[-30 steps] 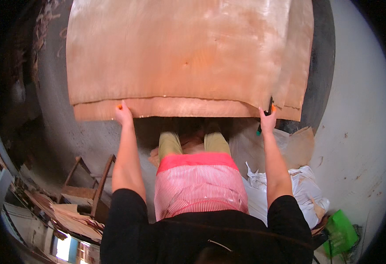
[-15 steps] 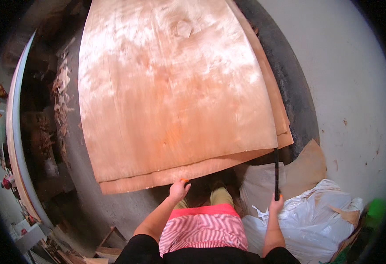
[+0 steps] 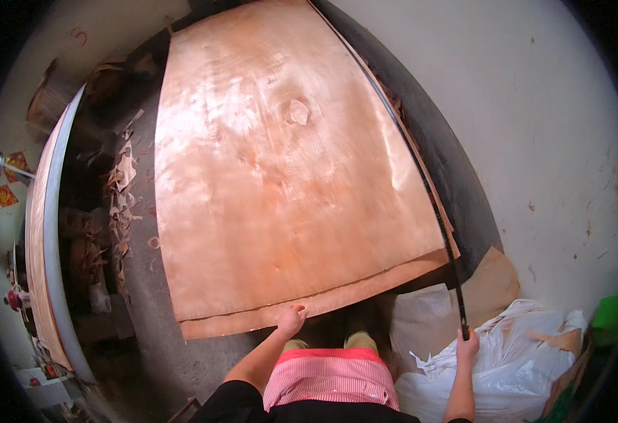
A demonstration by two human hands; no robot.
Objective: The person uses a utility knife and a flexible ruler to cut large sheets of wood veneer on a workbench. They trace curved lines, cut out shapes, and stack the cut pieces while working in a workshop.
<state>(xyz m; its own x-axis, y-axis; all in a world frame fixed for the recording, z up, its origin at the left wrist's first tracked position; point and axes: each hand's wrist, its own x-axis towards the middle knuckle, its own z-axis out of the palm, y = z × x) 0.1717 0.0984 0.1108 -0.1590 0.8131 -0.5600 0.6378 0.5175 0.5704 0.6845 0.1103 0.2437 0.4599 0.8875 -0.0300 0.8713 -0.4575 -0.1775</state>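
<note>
Thin, tan wood-veneer upper sheet (image 3: 280, 183) laid over matching lower sheet (image 3: 231, 324); near edges not flush. Long black strip (image 3: 458, 289) along right edge, near end gripped in right hand (image 3: 468, 345). Left hand (image 3: 291, 322) pinches lower near edge.

Head-worn fisheye view — wide, from above, facing down

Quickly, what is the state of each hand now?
Left hand: at the lower sheet's near edge; whether it grips cannot be told.
Right hand: closed, holding the long black strip.
</note>
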